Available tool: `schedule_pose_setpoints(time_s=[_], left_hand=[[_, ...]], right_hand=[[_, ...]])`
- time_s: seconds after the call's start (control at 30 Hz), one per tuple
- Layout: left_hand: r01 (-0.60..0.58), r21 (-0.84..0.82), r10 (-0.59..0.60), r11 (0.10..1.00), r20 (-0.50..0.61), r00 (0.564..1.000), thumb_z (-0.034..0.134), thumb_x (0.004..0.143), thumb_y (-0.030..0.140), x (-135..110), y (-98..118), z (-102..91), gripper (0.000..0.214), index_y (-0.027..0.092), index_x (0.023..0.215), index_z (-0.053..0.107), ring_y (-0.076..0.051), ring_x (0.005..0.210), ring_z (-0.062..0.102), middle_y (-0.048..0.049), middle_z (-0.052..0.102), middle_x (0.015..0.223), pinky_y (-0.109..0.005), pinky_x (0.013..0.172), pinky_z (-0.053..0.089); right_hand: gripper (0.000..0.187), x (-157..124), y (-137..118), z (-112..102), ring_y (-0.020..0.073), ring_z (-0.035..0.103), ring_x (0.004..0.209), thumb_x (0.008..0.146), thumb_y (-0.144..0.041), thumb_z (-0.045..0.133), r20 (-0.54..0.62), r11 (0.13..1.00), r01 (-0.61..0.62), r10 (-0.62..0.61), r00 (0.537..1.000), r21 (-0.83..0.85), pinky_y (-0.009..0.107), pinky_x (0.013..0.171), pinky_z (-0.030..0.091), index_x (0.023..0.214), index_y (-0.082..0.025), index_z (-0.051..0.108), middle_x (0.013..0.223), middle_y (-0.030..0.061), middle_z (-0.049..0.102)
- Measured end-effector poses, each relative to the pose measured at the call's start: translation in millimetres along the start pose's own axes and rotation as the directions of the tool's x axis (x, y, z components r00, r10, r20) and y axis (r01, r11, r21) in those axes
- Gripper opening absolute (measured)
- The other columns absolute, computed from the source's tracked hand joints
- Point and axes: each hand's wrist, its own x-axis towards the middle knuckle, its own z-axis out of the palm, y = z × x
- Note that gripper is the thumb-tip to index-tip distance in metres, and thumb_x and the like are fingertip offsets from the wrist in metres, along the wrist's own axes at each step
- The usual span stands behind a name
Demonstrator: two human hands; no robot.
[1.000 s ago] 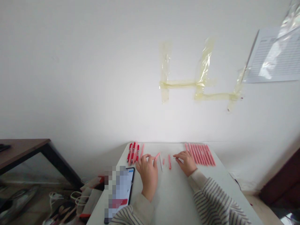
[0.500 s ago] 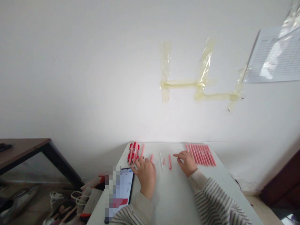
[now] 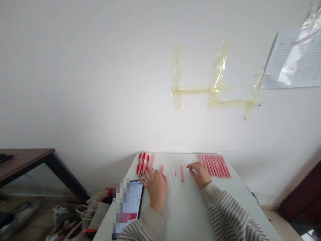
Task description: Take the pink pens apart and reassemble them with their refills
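My left hand (image 3: 157, 188) rests on the white table with its fingers apart. Its fingertips are by the lower end of a pink pen (image 3: 152, 161) and a short pink pen piece (image 3: 162, 169), whose lower part the hand hides. My right hand (image 3: 200, 175) is open on the right, palm down, beside a row of several pink pens (image 3: 217, 166). Between the hands lie a thin white refill (image 3: 173, 173), a tiny pink tip (image 3: 175, 173) and a pink barrel (image 3: 182, 173), all apart from each other.
A bunch of red and pink pens (image 3: 142, 164) lies at the table's back left corner. A phone (image 3: 134, 201) lies left of my left hand. Bags (image 3: 96, 214) stand on the floor by a dark-topped desk (image 3: 25, 160). The wall (image 3: 100, 83) rises behind the table (image 3: 185, 214).
My right index finger has drawn back slightly. My left hand and the pen parts stay almost where they were.
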Motion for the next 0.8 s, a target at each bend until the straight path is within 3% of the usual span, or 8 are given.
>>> schedule_pose_setpoints(time_s=[0.8], left_hand=[[-0.007, -0.025, 0.007, 1.0, 0.002, 1.0, 0.051, 0.085, 0.027, -0.3, 1.1, -4.1, 0.027, 0.017, 0.102, 0.069, -0.034, 0.122, 0.045, -0.0152, 0.059, 0.125, -0.061, 0.107, 0.03]], right_hand=[[0.015, -1.3, -1.7, 2.7, 0.0238, 0.065, 0.101, 0.09, -0.025, 0.062, -0.081, 0.998, -0.049, 0.052, 0.995, 0.04, 0.046, 0.098, 0.042, 0.089, -0.03, 0.077, 0.097, 0.0045, 0.073]])
